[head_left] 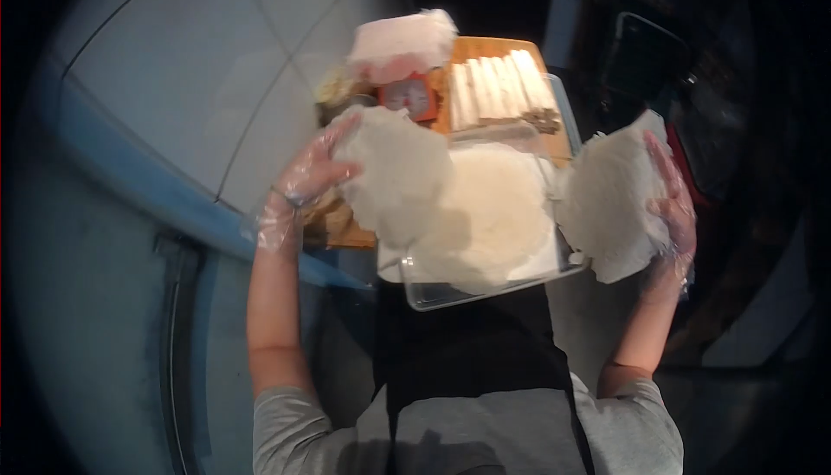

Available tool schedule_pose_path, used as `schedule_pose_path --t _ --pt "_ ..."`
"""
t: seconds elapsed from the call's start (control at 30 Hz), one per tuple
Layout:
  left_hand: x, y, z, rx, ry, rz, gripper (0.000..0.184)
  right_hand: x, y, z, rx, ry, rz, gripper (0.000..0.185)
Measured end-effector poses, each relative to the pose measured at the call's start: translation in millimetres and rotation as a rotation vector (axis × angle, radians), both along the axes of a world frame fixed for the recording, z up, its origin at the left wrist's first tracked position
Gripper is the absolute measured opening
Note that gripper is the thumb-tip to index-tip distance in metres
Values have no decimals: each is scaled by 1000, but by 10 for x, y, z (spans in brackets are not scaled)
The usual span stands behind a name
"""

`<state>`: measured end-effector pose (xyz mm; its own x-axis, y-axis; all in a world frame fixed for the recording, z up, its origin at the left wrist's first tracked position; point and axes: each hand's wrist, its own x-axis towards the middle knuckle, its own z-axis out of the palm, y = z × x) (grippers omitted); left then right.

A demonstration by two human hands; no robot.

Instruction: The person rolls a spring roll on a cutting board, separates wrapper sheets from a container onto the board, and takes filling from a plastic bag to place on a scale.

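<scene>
My left hand [316,168], in a clear plastic glove, grips the left edge of a thin, pale round wrapper sheet [402,168] that hangs upright. On the other side, my gloved right hand [675,202] holds a second pale wrapper sheet [610,202] by its outer edge, with the thumb on the near face. Between them, a stack of round wrapper sheets [502,215] lies in a clear plastic tray [424,300]. The left sheet covers part of the tray's left side. Some blur softens the sheets' edges.
Behind the tray, several white rolls [498,90] lie side by side on a wooden board [498,45]. An orange scale [407,98] stands to their left, under a pale pinkish pack [402,46]. A tiled wall [190,68] bounds the left side.
</scene>
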<state>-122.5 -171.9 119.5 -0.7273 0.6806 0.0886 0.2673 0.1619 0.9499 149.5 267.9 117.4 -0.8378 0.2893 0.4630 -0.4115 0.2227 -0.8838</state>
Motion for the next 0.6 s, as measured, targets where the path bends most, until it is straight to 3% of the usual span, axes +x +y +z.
schedule_pose_path --t 0.03,0.13,0.23,0.33,0.43,0.53,0.6 --pt "-67 -111 92 -28 47 41 83 -42 3 -31 -6 3 20 101" --pt "-53 -417 358 -228 -169 253 86 -75 90 -176 51 -11 37 99" --pt "-432 -819 -188 -772 385 346 85 -73 121 -260 48 -38 54 98" --pt "-336 -839 -270 -958 558 340 80 -37 141 -256 4 -38 43 98" --pt "-85 -607 -46 -1022 550 394 70 89 113 -185 -90 5 -2 98" --pt "172 -390 38 -1055 664 617 63 219 95 -73 -166 35 -24 99" --pt "455 -304 71 -777 891 534 71 318 125 -51 -175 28 -17 101"
